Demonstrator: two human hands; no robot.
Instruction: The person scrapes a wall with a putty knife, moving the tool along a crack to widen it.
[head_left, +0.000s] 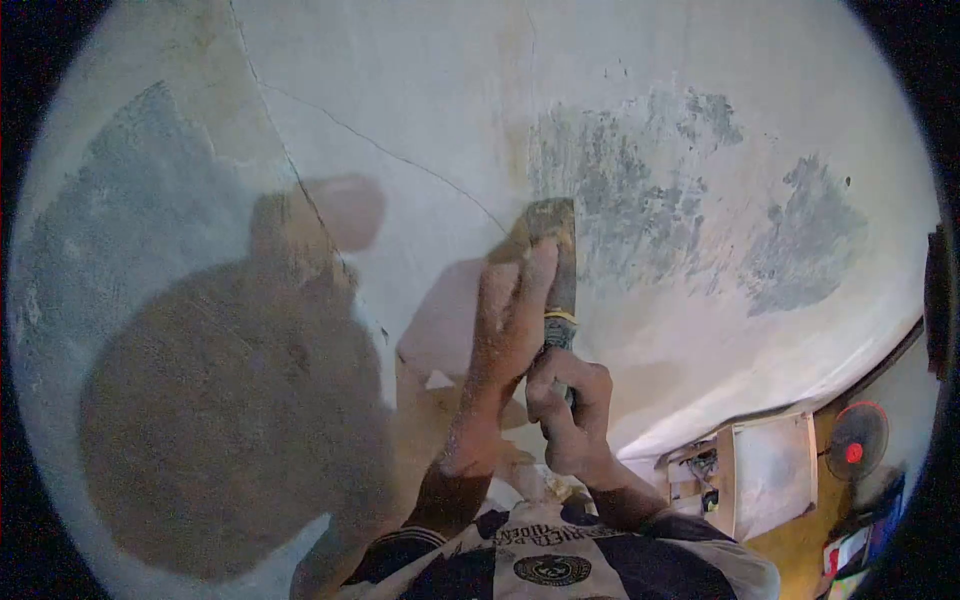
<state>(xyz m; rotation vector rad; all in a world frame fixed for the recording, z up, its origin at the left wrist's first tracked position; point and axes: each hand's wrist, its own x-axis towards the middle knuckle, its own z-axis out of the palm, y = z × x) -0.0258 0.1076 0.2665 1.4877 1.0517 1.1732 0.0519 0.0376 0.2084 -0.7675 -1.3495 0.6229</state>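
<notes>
My right hand point(572, 405) is closed around the dark handle of a scraper point(566, 288), which has a yellow band where the handle meets the blade. The wide blade points up and its end lies against the wall point(420, 90). Stretched along the blade, the fingers of my left hand point(508, 315) press on it near its upper end; its thumb is hard to make out. Right of the blade, a grey patch point(635, 180) shows through the pale wall coating. A thin crack runs down to the blade from the upper left.
A second grey patch point(805, 245) lies farther right, and a large bare grey area point(140, 200) is on the left, partly under my shadow. At lower right stand a pale cabinet-like piece point(775, 470) and a fan point(855, 445) with a red centre.
</notes>
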